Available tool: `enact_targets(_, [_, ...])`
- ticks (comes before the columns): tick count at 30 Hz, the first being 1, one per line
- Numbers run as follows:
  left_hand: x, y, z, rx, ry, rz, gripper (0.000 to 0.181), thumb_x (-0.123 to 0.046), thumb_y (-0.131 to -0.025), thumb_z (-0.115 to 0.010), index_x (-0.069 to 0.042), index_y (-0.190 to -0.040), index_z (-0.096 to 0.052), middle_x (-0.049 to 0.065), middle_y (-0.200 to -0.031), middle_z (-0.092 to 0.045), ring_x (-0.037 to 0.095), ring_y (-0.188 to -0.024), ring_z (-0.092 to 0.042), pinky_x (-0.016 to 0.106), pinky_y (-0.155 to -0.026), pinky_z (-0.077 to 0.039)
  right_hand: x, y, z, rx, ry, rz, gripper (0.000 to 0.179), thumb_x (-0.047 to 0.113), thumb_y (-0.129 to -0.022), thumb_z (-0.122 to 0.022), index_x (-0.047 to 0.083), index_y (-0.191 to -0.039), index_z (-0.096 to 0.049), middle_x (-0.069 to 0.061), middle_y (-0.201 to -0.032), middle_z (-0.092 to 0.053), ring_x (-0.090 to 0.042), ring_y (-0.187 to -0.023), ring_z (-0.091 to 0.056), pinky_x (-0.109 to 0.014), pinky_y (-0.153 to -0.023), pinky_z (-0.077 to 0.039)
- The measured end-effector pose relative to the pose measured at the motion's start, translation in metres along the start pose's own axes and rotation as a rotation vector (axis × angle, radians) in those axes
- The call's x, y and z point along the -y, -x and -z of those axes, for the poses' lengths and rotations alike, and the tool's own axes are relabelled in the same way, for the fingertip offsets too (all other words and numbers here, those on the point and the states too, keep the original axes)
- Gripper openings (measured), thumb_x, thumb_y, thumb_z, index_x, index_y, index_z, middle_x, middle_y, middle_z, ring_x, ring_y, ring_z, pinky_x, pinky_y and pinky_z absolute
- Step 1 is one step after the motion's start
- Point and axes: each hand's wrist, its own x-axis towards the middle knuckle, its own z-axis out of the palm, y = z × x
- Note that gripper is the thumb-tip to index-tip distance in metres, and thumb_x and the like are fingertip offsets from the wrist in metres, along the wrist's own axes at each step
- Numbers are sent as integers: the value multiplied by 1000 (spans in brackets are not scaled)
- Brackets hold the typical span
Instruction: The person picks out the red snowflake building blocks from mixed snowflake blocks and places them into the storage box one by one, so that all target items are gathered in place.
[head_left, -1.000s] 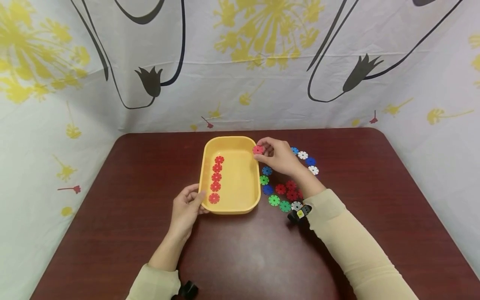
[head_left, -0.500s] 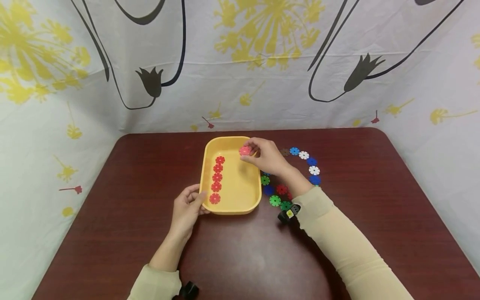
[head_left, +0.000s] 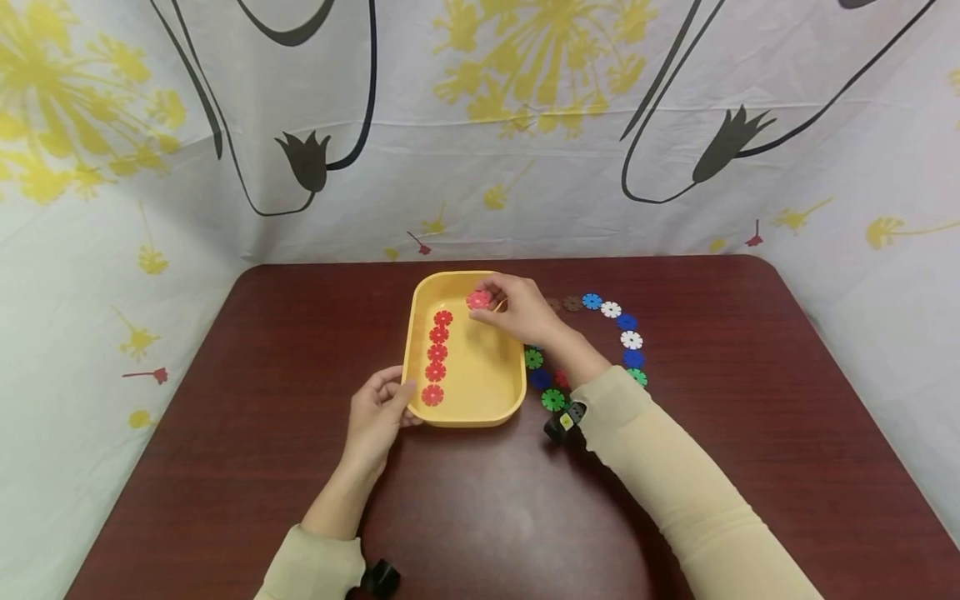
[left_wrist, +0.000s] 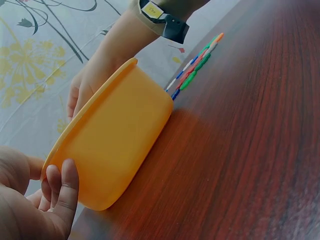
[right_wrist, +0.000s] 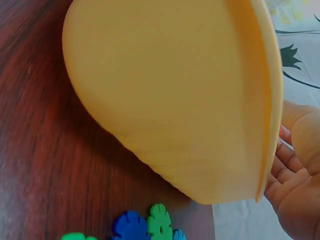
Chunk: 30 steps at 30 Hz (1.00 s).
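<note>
A yellow plastic tray stands on the dark table, a column of several red flower-shaped discs lying along its left side. My left hand grips the tray's near left rim, thumb over the edge and fingers against the outer wall, as the left wrist view also shows. Over the tray's far right part, my right hand pinches a red flower-shaped disc between thumb and fingers. In the right wrist view the tray's wall hides most of what that hand holds.
Right of the tray, a ring of notched discs in blue, white, green and brown lies on the table, including a white disc. A red disc shows inside the ring, partly hidden by the right forearm. A patterned cloth hangs behind the table.
My right hand has moved left from the tray's right rim to over its inside, carrying the red disc. My left hand stays on the rim.
</note>
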Motion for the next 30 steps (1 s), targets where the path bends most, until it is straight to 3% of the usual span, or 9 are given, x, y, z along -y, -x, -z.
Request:
enact_targets(9, [1,-1,-1,3,2,-5,34,-9,-100,-64,0,-131,-56,16,-88,-60,13,-59,-60,26,-57,-59,2,-9,-13,-20,67,-41,33,20,-91,-78,2,-117,-67,-7,-90,-62,-20,-79,-61,-32,-69,-52])
enact_targets(30, [1,-1,-1,5,7,-13,35,-8,-100,-64,3,-132,-55,16,-87,-60,13,-60,-60,25,-56,-58,13,-27,-38,-50,109,-155,33,21,-92,-78,-1,-114,-67,-7,-79,-61,-18,-69,-54,-28,-61,-45])
